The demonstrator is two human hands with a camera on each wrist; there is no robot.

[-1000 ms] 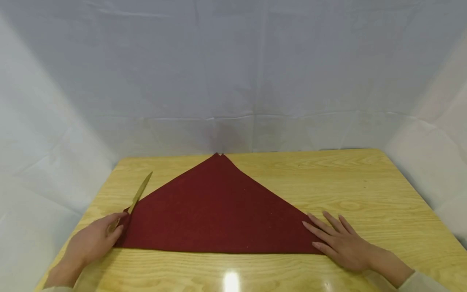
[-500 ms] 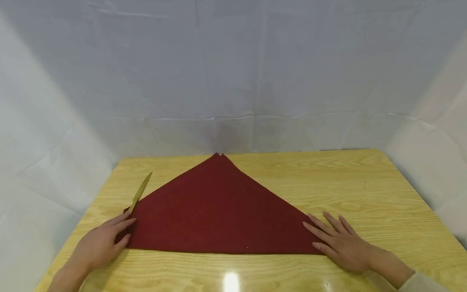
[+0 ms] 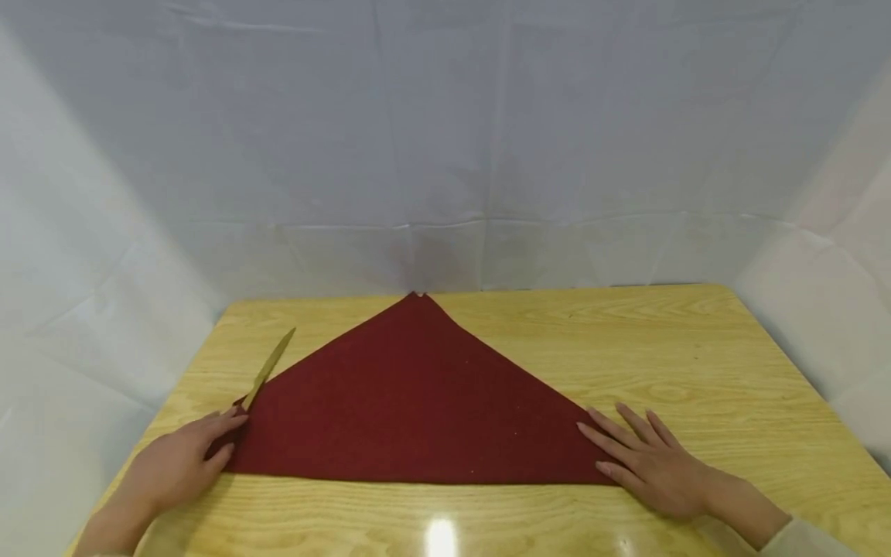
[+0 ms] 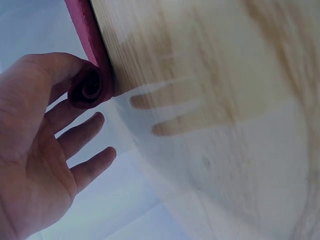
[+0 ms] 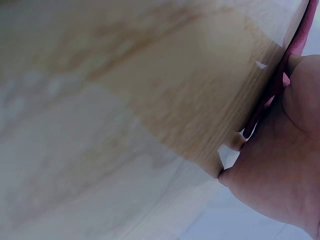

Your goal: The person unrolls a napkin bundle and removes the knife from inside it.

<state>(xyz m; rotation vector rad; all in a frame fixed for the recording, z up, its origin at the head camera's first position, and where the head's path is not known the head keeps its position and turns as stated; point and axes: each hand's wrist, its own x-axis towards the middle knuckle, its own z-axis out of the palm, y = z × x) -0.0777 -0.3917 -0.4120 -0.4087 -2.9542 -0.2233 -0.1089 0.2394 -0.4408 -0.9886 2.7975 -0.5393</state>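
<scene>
A dark red cloth (image 3: 418,402) lies on the table as a broad triangle, its peak at the back edge. At its left end my left hand (image 3: 177,464) grips the cloth edge, which shows in the left wrist view as a small spiral roll (image 4: 90,90) between thumb and fingers. From this end a gold-coloured pointed strip (image 3: 271,363), shaped like a knife blade, sticks out toward the back; its lower end is hidden by the hand and cloth. My right hand (image 3: 657,468) rests flat with spread fingers on the cloth's right corner.
The cloth lies on a light wood-grain table (image 3: 626,333). White sheets form a back wall (image 3: 445,155) and side walls around it. A bright light reflection shows near the front edge.
My left hand shifted slightly right, its fingers lifting over the roll, then back left onto the cloth's end. The blade-like strip tilted slightly rightward. My right hand stayed put.
</scene>
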